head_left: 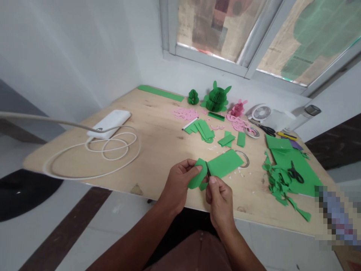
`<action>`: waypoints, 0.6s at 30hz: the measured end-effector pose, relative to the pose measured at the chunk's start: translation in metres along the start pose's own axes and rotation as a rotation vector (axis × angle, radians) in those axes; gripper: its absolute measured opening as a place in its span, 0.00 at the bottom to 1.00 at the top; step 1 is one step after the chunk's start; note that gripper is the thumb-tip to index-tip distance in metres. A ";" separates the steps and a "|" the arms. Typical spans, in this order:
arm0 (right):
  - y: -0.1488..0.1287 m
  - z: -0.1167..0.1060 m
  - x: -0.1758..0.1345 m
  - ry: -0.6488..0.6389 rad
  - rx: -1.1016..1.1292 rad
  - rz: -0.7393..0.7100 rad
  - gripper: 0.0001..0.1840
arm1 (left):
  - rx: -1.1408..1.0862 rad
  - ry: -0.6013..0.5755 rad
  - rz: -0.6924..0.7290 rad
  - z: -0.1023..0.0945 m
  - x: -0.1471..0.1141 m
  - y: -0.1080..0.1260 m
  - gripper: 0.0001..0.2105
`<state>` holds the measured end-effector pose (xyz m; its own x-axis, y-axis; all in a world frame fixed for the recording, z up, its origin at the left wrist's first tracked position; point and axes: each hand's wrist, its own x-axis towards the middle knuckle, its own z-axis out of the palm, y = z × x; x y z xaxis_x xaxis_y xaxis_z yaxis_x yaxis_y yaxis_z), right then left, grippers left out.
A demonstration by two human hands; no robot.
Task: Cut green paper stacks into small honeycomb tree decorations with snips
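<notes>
My left hand [180, 182] pinches a folded green paper piece [196, 184] between thumb and fingers, above the near part of the table. My right hand [221, 194] is closed round a thin dark tool [208, 169], whose upper end lies against the right edge of that paper. The fingers hide the rest of the tool, so its kind cannot be made out. Just behind the hands, a larger green paper strip [227, 162] rests on the wood, partly over a roll of tape [243, 159]. Several cut green pieces [204, 130] lie farther back.
Green and pink folded-paper figures [216, 99] stand by the wall near a small fan [261, 112]. Black scissors [296, 173] lie on green sheets [307, 177] at right, beside paper scraps [278, 180]. A white power bank [109, 123] and looped cable [138, 150] occupy the left.
</notes>
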<state>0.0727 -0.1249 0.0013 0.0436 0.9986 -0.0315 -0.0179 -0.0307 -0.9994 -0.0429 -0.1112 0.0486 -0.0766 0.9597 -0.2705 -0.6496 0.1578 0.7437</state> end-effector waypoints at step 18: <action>-0.005 -0.007 -0.008 -0.071 -0.053 0.046 0.23 | 0.232 -0.221 -0.095 -0.019 0.006 0.022 0.08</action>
<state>0.0792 -0.1330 0.0064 -0.0269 0.9966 -0.0785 0.0348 -0.0775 -0.9964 -0.0724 -0.1061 0.0515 0.1586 0.9615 -0.2246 -0.4544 0.2730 0.8479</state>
